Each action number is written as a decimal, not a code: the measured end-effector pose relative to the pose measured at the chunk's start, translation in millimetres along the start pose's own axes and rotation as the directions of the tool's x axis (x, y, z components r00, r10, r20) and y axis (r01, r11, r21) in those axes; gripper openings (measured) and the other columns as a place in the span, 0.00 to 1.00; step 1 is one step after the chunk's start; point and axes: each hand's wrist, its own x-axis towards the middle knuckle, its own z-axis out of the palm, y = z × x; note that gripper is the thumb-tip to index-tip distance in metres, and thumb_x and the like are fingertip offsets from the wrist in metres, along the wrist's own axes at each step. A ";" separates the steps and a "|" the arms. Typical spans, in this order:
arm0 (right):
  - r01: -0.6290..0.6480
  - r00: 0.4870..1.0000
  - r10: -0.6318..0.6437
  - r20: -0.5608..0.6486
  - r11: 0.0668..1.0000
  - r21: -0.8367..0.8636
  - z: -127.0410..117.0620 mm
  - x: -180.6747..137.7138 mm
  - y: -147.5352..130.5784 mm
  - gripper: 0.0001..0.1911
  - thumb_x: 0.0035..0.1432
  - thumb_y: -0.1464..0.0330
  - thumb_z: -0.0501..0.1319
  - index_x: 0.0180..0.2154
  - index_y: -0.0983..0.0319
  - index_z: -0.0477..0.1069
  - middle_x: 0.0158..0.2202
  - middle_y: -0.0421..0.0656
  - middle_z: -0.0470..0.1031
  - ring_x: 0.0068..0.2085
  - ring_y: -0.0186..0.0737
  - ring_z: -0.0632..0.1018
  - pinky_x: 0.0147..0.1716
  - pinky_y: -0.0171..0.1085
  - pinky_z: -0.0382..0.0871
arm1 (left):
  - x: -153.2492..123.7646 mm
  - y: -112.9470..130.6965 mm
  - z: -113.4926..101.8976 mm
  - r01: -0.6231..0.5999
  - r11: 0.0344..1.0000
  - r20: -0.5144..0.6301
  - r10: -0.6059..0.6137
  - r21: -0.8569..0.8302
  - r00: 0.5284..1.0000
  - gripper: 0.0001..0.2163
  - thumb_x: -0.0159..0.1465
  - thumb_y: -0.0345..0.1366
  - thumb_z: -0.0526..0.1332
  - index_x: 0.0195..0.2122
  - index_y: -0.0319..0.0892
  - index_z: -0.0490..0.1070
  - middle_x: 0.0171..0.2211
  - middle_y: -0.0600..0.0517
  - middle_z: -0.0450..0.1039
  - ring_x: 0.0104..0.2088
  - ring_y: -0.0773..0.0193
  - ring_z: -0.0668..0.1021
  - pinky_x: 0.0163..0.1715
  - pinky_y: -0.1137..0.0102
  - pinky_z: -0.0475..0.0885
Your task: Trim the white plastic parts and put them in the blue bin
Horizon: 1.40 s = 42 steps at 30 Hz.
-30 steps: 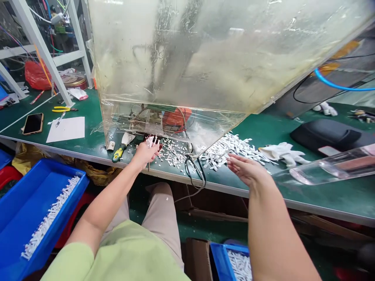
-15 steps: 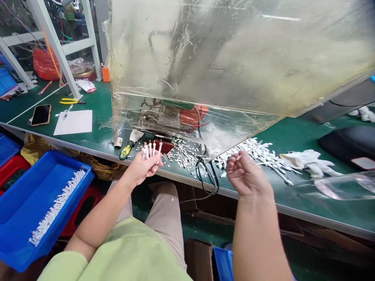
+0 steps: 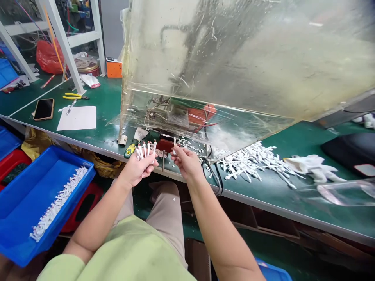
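Shifted since half a second ago: right hand (image 3: 185, 160), then over by the loose heap, now close beside the left at the bench edge, one piece pinched upright.

Left to right:

- Blue tray (image 3: 17, 203), below bench level at the left knee; row of white pieces along its inner wall, set low, probably for easy dropping.
- Phone (image 3: 43, 109) and paper sheet (image 3: 77, 118), flat on the green bench (image 3: 293, 203), well apart from the hands.
- Yellow-handled tool (image 3: 131, 147), lying at the foot of the clear shield (image 3: 234, 58).
- Left hand (image 3: 137, 168), fingers curled around a fan of white pins (image 3: 145, 150), red tips upward; spread so that each stays separate and countable, by the look of it.
- Right hand, thumb and forefinger closed on a single white pin (image 3: 175, 143), tip up, just beside the fan.
- Small fixture (image 3: 166, 145), red-brown, under the shield, directly behind both hands.
- Heap of white pieces (image 3: 252, 162), loose on the bench, near the right arm.
- White glove (image 3: 313, 166), crumpled, beyond the heap.
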 end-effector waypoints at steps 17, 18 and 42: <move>-0.168 0.981 0.180 -0.070 0.974 0.150 5.7 9.8 -6.4 0.11 0.40 0.67 0.70 0.25 0.64 0.70 0.18 0.37 0.68 0.17 0.23 0.65 0.11 0.21 0.54 | 0.3 0.2 -6.5 -0.003 0.999 0.001 0.003 -0.047 1.000 0.18 0.49 0.44 0.69 0.33 0.38 0.66 0.21 0.54 0.69 0.14 0.78 0.63 0.10 0.80 0.48; -0.173 0.980 0.185 -0.069 0.973 0.152 5.9 10.1 -6.8 0.11 0.40 0.67 0.69 0.25 0.64 0.70 0.18 0.37 0.68 0.17 0.23 0.65 0.11 0.21 0.53 | 0.4 0.3 -6.3 -0.005 0.999 0.002 0.005 -0.045 1.000 0.18 0.49 0.44 0.69 0.33 0.38 0.66 0.21 0.54 0.69 0.14 0.78 0.63 0.10 0.80 0.48; -0.369 0.923 -0.074 -0.379 0.119 -0.922 -195.2 24.4 -32.6 0.15 0.51 0.58 0.62 0.20 0.61 0.72 0.23 0.50 0.72 0.35 0.51 0.75 0.34 0.42 0.64 | 28.0 0.4 15.4 -0.057 0.979 -0.097 0.077 0.196 0.992 0.13 0.52 0.41 0.66 0.29 0.41 0.63 0.17 0.59 0.64 0.13 0.76 0.62 0.09 0.82 0.49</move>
